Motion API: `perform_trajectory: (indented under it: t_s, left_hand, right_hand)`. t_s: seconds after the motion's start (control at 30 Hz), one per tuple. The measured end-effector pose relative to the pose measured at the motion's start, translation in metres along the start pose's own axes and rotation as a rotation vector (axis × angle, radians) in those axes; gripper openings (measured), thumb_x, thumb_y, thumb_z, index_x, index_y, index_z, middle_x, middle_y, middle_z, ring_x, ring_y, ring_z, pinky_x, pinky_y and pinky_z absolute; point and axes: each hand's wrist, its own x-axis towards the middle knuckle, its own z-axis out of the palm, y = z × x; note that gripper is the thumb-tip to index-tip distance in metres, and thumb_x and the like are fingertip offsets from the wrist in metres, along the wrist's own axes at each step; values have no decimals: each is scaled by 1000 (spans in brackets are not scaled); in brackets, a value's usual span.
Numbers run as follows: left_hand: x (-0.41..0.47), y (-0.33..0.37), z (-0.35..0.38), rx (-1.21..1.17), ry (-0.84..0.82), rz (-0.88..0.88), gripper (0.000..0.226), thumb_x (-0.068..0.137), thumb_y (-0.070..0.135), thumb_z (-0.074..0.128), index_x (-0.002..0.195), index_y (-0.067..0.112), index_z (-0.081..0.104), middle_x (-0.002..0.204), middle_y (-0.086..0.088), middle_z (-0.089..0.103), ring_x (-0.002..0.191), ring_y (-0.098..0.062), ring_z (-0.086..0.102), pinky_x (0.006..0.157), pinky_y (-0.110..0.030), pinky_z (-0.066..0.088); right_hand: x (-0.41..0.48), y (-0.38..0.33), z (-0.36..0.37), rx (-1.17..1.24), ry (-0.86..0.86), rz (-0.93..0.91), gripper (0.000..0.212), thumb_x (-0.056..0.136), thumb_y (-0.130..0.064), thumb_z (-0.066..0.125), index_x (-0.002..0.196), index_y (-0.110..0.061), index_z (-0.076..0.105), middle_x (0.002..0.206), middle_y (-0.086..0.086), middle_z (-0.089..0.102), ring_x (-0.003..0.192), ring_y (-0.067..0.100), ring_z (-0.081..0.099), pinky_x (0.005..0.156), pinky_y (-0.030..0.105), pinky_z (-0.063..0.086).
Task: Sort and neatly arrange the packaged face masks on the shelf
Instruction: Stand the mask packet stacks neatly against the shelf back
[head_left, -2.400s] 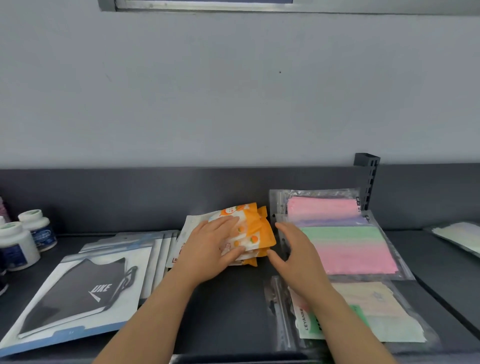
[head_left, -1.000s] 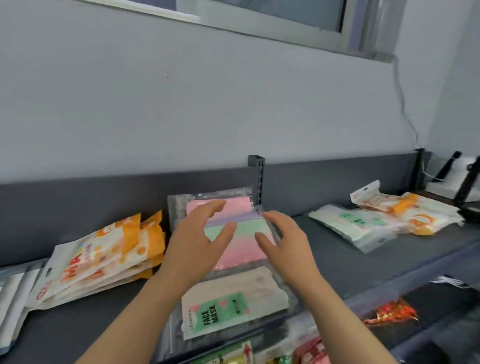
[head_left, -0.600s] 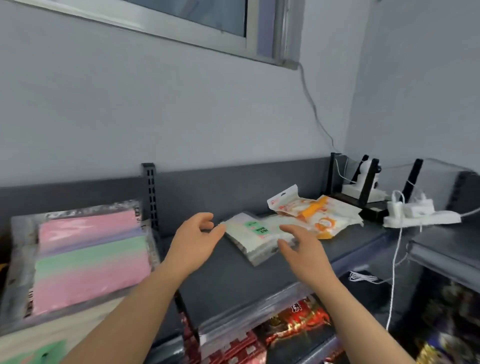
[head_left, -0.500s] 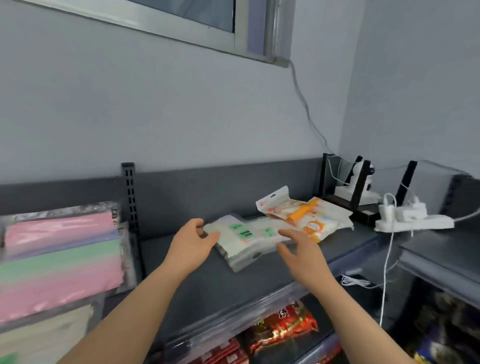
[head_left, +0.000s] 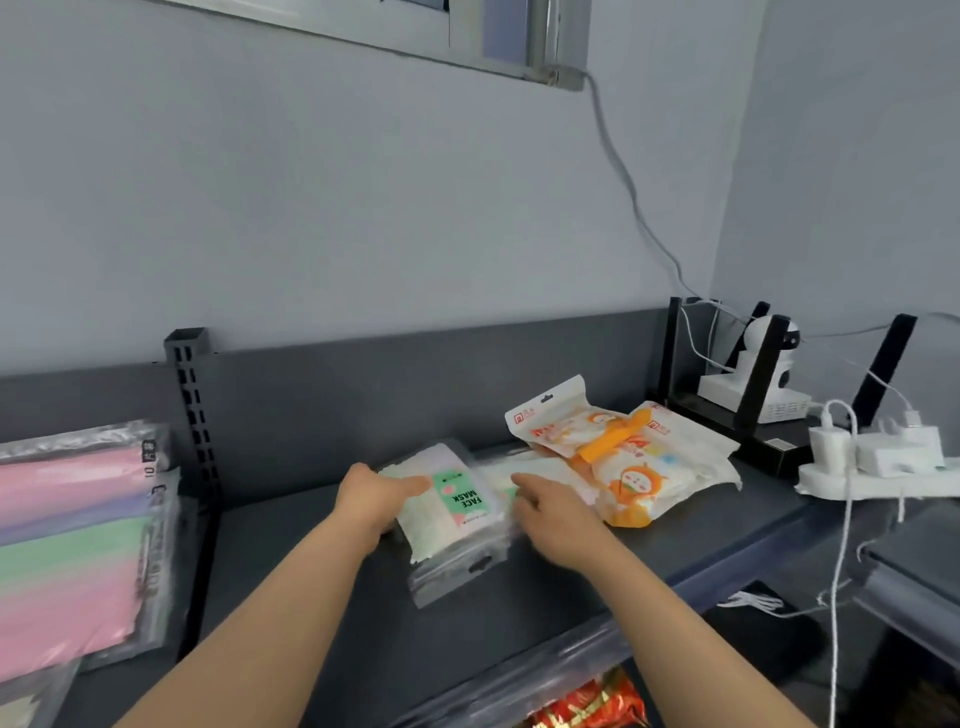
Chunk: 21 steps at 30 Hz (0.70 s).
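A clear pack with a green "FACE MASK" label (head_left: 460, 503) lies on top of similar clear packs in the middle of the dark shelf (head_left: 311, 597). My left hand (head_left: 371, 499) holds its left edge, thumb lying on top. My right hand (head_left: 550, 517) is at its right edge, index finger stretched across a white pack (head_left: 496, 475) beneath; motion blur hides whether it grips. Orange-and-white mask packs (head_left: 639, 467) lie in a loose pile just right of my hands. Pastel pink, green and purple packs (head_left: 72, 535) lie at the far left.
A slotted shelf upright (head_left: 189, 415) separates the pastel packs from this bay. At the right stand a white camera (head_left: 763, 374) and a power strip (head_left: 872, 467) with chargers; a white cable (head_left: 841, 571) hangs over the shelf edge. Red packets (head_left: 587, 706) fill the shelf below.
My view swung right from the orange and pastel packs to this bay. Both hands moved forward and now touch the "FACE MASK" pack, which has shifted toward me.
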Motion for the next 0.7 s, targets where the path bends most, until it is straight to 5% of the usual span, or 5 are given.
perform_trajectory:
  t_s: [0.27, 0.37, 0.43, 0.6, 0.7]
  left_hand:
    - [10, 1, -3, 65, 105, -17, 101, 75, 2, 82, 153, 7, 18, 143, -16, 46, 121, -36, 53, 89, -44, 45]
    - [2, 1, -15, 85, 114, -60, 34, 80, 2, 78, 98, 4, 49, 102, -12, 59, 79, -24, 58, 70, -38, 47]
    - [2, -4, -18, 86, 131, -62, 31, 84, 2, 74, 77, 11, 45, 86, -9, 61, 68, -20, 58, 57, -33, 45]
    - [2, -16, -24, -41, 220, -79, 40, 85, 3, 73, 115, -1, 47, 107, -19, 66, 81, -31, 67, 57, -37, 52]
    - [1, -21, -23, -135, 271, -93, 53, 86, 2, 70, 128, 0, 37, 115, -21, 63, 84, -33, 67, 55, -38, 53]
  right_hand:
    - [28, 32, -29, 171, 83, 30, 47, 101, -14, 30, 148, -18, 34, 150, 3, 42, 139, 20, 34, 115, 32, 26]
    - [29, 37, -29, 39, 19, 0, 45, 102, -17, 29, 147, -21, 36, 153, 2, 34, 139, 22, 32, 115, 35, 25]
    - [28, 37, -24, -55, 4, -40, 40, 103, -22, 31, 141, -22, 43, 143, 3, 44, 129, 21, 41, 108, 34, 33]
    - [31, 37, -22, 96, -17, -56, 42, 97, -21, 42, 138, -24, 46, 125, 0, 61, 112, 17, 56, 93, 34, 49]
    - [40, 39, -30, 141, 2, -55, 42, 98, -17, 39, 139, -20, 47, 136, 0, 55, 127, 20, 48, 108, 35, 38]
